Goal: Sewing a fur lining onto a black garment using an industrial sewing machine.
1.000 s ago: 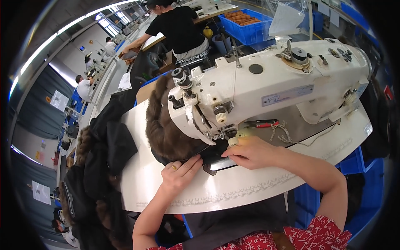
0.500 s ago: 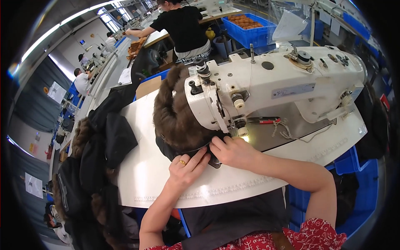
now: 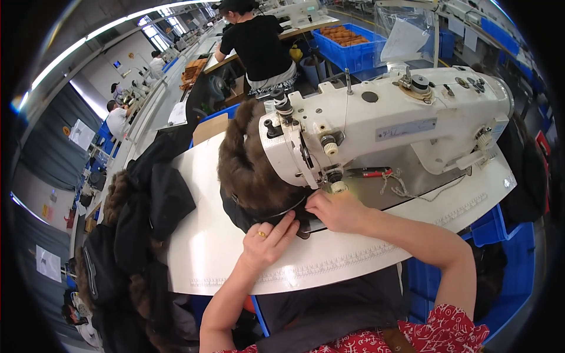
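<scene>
Space has widened between left hand (image 3: 266,242), flat on fur-trimmed fabric (image 3: 259,179), and curled right hand (image 3: 335,212), grip unclear, apparently steadying it.

No text is legible, even the label (image 3: 406,129) on the sewing machine (image 3: 362,120).

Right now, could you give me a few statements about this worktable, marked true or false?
1. The left hand wears a ring. True.
2. The right hand grips the red-handled tool. False: its fingertips are at the black cloth; the tool lies apart.
3. The brown fur is at the right end of the sewing machine. False: it's at the left end.
4. A blue bin in the background holds orange-brown pieces. True.
</scene>
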A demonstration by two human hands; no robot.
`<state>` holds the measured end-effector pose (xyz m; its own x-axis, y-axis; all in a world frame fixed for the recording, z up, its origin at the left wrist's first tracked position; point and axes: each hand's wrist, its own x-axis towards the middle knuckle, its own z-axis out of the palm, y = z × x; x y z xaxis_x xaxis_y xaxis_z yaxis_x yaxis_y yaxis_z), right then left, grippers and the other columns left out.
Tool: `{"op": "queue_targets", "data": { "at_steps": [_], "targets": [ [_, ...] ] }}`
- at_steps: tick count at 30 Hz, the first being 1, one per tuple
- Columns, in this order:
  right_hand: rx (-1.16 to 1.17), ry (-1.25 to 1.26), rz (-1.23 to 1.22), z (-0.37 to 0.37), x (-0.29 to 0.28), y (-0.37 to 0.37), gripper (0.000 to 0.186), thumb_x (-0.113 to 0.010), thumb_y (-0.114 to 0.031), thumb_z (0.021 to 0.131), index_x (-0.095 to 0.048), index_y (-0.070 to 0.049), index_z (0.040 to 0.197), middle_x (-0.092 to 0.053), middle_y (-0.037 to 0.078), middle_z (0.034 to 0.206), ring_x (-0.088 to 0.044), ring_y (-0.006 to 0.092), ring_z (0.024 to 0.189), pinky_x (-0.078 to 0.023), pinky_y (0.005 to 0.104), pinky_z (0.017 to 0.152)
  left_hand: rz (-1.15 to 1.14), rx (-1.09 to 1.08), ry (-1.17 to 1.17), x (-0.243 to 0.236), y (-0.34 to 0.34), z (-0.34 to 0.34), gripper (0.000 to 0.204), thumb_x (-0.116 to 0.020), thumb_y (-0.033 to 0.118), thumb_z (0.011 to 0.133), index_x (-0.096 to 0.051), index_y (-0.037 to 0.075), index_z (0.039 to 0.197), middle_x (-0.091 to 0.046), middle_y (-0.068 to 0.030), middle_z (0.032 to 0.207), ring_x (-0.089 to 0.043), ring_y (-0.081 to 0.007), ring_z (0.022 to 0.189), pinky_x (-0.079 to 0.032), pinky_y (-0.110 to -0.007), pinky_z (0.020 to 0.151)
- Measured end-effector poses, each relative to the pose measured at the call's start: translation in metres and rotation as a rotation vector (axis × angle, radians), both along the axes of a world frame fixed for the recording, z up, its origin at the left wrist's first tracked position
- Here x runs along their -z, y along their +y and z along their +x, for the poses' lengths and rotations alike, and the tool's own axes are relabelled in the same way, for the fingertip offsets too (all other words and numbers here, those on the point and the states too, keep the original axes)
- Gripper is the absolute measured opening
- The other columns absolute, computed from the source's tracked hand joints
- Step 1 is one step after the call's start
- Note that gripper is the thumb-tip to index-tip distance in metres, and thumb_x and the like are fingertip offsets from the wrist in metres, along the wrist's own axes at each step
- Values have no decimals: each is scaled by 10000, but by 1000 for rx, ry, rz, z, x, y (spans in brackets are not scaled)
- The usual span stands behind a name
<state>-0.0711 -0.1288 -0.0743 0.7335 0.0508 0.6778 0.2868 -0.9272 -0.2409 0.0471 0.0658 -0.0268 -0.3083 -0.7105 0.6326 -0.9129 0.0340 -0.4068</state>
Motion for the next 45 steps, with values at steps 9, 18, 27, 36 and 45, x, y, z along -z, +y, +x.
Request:
{"op": "queue_targets", "data": {
  "at_steps": [9,18,27,36,45],
  "targets": [
    [79,26,-117,-8,-6,-6,128,-629,-161,836,-611,-59,910,-637,75,826,-640,219,632,-505,332,504,-13,-61,-64,-2,-2,-14,247,-656,129,674,-721,74,906,-683,-47,1087,-517,-134,824,-387,-241,644],
    [-95,-103,101,-1,-5,-3,146,-647,-123,789,-613,-69,920,-569,62,793,-596,230,630,-479,333,472,643,67,-362,-76,-25,-24,193,-578,171,767,-643,24,873,-608,-64,858,-520,-210,889,-384,-286,759],
    [-200,104,202,-23,-8,-33,134,-645,-148,857,-555,-49,846,-539,101,754,-588,292,665,-483,395,575,947,3,-138,-101,-59,-29,346,-562,144,777,-586,-34,1073,-606,-88,892,-543,-206,944,-439,-293,808],
    [-191,340,168,-33,-2,-41,74,-612,-101,822,-550,-62,823,-496,69,732,-547,218,708,-479,375,587,570,-25,320,-66,-13,8,214,-739,199,738,-684,87,913,-685,35,895,-532,-148,767,-453,-273,591],
    [-3,179,221,-39,-19,-41,75,-596,-77,833,-605,-55,904,-520,83,788,-570,253,732,-497,356,601,480,-186,220,-62,-45,-15,266,-719,301,790,-620,88,915,-486,-4,612,-502,-170,632,-438,-258,455]
  ]
}}
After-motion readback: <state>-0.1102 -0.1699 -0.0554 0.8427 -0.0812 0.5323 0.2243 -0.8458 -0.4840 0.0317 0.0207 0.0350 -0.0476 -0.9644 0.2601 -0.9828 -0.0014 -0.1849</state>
